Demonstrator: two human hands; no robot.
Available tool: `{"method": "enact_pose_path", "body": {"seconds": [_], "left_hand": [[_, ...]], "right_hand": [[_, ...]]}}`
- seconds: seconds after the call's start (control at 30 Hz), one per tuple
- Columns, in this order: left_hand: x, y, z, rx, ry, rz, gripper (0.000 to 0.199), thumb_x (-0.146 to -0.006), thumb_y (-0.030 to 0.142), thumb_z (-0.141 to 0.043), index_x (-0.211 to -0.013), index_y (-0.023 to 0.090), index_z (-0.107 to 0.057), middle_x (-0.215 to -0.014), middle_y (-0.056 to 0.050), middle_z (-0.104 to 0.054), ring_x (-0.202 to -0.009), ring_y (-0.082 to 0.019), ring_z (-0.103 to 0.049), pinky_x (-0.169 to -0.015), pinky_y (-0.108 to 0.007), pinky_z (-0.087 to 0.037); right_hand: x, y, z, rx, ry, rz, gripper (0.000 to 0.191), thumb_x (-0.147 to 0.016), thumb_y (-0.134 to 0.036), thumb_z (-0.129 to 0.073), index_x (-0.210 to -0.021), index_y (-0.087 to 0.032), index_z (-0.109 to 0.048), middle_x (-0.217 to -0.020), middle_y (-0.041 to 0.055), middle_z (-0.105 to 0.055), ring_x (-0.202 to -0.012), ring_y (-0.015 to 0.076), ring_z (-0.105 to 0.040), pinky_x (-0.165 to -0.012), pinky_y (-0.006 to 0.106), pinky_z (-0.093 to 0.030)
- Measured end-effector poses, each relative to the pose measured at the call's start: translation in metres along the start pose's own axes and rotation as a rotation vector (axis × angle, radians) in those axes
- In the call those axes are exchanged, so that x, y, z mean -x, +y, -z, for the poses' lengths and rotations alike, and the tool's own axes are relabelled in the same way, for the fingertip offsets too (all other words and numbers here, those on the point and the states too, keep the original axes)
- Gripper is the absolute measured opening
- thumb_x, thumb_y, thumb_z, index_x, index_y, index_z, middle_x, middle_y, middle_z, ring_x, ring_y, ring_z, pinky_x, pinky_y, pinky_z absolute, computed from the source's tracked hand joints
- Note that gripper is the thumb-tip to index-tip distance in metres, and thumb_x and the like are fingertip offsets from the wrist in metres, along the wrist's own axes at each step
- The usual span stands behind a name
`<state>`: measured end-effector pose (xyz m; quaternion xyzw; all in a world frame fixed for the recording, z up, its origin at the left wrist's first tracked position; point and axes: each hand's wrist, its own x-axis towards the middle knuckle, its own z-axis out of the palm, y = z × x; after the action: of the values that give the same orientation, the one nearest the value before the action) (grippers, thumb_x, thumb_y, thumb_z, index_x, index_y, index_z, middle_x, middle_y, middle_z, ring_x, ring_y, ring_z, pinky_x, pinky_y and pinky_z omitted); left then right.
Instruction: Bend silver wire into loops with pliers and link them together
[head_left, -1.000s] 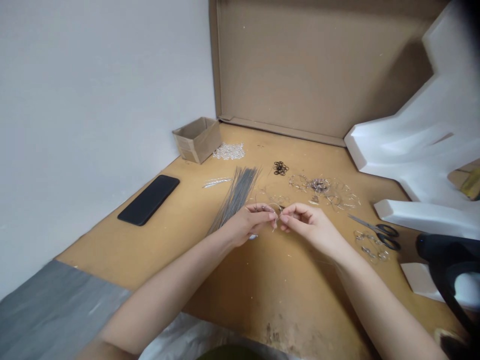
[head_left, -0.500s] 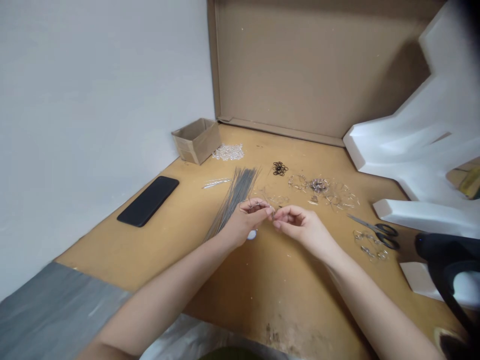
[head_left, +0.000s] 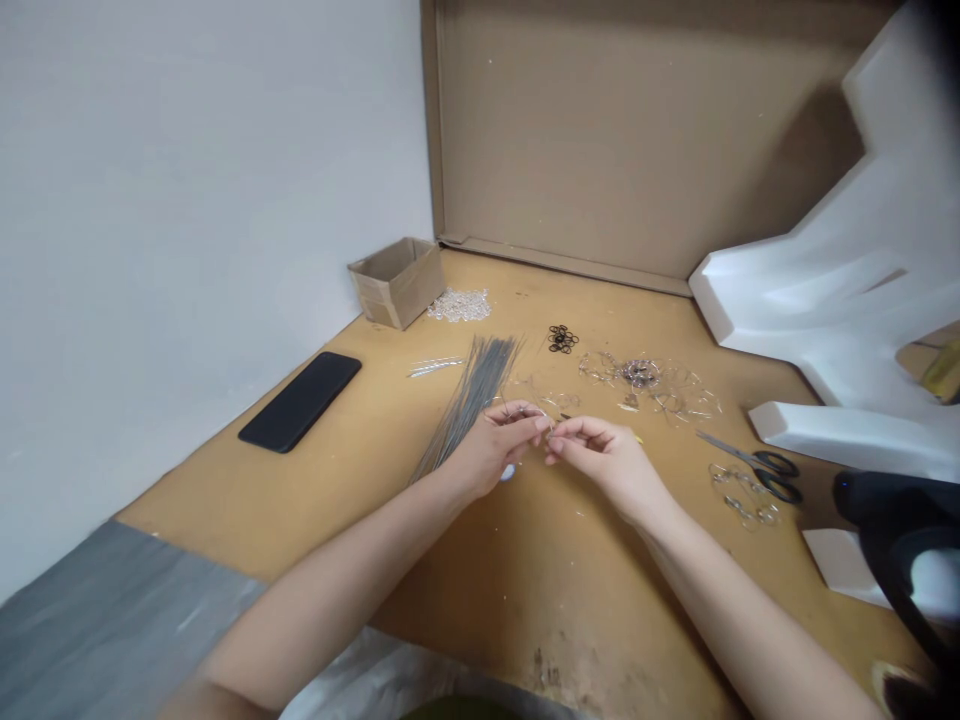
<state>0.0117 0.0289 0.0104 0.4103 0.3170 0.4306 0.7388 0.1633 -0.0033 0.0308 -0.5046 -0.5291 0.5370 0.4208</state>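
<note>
- Pinching thin wire (head_left: 550, 429) at the middle of the tabletop (head_left: 450, 590), the left hand (head_left: 499, 450) has thumb and forefinger clamped on it; the right hand (head_left: 600, 455) grips the same wire just beside, thumb against forefinger.
- Container: 1 open cardboard box (head_left: 382, 300), taped at a corner, near the wall (head_left: 210, 200). Inner walls show; its floor is out of sight.
- Just beside the box: a loose heap of clear, shiny pieces (head_left: 461, 305).
- Grey straight wires (head_left: 480, 385) lie in a fanned bundle, partly behind the left hand.
- Beyond the hands: a cluster of black rings (head_left: 562, 339) and a tangle of wire loops (head_left: 641, 375).
- Right side: black-handled scissors (head_left: 765, 468), blades pointing left, touching or near a smaller group of loops (head_left: 742, 495); cannot tell which.
- Smooth, angular white foam (head_left: 795, 290) is cut off at the right edge.
- Hard to make out: the wire's shape, mostly covered by fingers; a small white item (head_left: 508, 472), partly hidden by the left hand.
</note>
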Motion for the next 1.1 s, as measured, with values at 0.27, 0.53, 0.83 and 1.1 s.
{"method": "enact_pose_path", "body": {"seconds": [0.27, 0.53, 0.83, 1.1], "left_hand": [[-0.002, -0.003, 0.001, 0.049, -0.016, -0.021, 0.020, -0.068, 0.027, -0.069, -0.072, 0.013, -0.056, -0.054, 0.006, -0.049, -0.037, 0.001, -0.028, -0.038, -0.018, -0.013], [-0.005, -0.003, 0.005, 0.123, -0.086, 0.061, 0.024, -0.065, 0.029, -0.072, -0.074, 0.011, -0.058, -0.065, 0.001, -0.057, -0.052, -0.004, -0.048, -0.052, -0.018, -0.037], [-0.006, 0.012, 0.016, -0.245, 0.359, -0.452, 0.039, -0.077, 0.042, -0.056, -0.108, 0.019, -0.048, -0.113, -0.009, -0.053, -0.100, -0.016, -0.053, -0.085, -0.030, -0.042], [0.021, 0.000, 0.001, -1.275, 0.049, -0.754, 0.020, -0.087, 0.022, -0.042, -0.089, 0.019, -0.061, -0.082, -0.006, -0.064, -0.069, -0.011, -0.055, -0.066, -0.022, -0.040]], "right_hand": [[0.000, 0.001, 0.000, -0.013, -0.016, 0.067, 0.014, -0.070, -0.032, -0.067, -0.072, -0.019, -0.065, -0.069, 0.0004, -0.068, -0.070, 0.0135, -0.062, -0.074, 0.030, -0.047], [-0.002, 0.003, 0.001, -0.020, 0.021, 0.072, 0.019, -0.068, -0.036, -0.067, -0.070, -0.019, -0.059, -0.065, 0.0006, -0.066, -0.062, 0.0137, -0.062, -0.068, 0.031, -0.050], [-0.010, 0.007, 0.005, 0.057, 0.196, 0.070, 0.022, -0.063, -0.036, -0.069, -0.068, -0.018, -0.058, -0.062, 0.0025, -0.066, -0.058, 0.0151, -0.063, -0.064, 0.030, -0.051], [-0.007, 0.013, 0.000, 0.310, 0.292, 0.145, 0.012, -0.068, -0.031, -0.060, -0.070, -0.019, -0.059, -0.061, 0.0018, -0.064, -0.056, 0.0153, -0.059, -0.055, 0.027, -0.045]]}}
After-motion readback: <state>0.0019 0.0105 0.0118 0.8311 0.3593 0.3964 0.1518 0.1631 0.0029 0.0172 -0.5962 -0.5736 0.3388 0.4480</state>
